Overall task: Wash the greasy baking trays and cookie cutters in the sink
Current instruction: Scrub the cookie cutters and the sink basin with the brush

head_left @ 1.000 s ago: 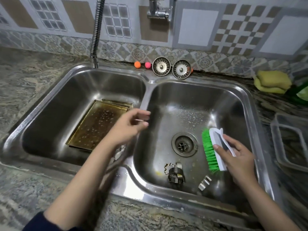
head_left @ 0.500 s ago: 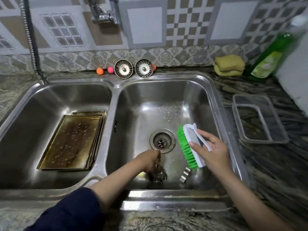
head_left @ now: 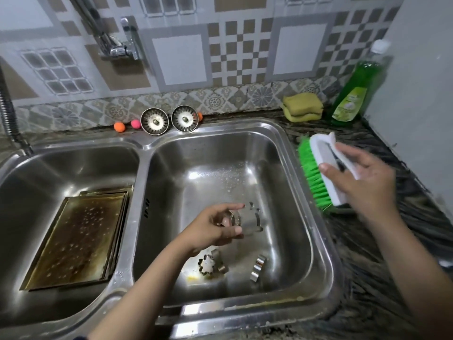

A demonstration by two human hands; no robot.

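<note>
Steel cutter (head_left: 247, 223), blurred and shiny, sits pinched in the left hand (head_left: 213, 229) above the right basin of the sink (head_left: 316, 217), thumb under its near rim and the fingers (head_left: 230, 207) curled over the top. The right hand (head_left: 365, 185) holds the brush (head_left: 321, 170) by its white back, green bristles facing left, out over the tabletop (head_left: 382, 278) just beyond the basin's right edge and well apart from the cutter.

To scrub well, I judge the brush should come back over the basin and meet the cutter with bristles pushed into its inner curves, while the left hand turns the piece so every wall gets a pass. A firm pinch matters; thin wet metal slips easily. No water runs from the tap (head_left: 122, 49), and the soap bottle (head_left: 353, 94) stands at the far right corner, so soap may be the errand.

2 more cutters, a flower (head_left: 207, 265) and a wavy one (head_left: 258, 267), lie on the basin floor below the left wrist. Greasy trays (head_left: 76, 239) wait stacked in the left basin, untouched.
</note>
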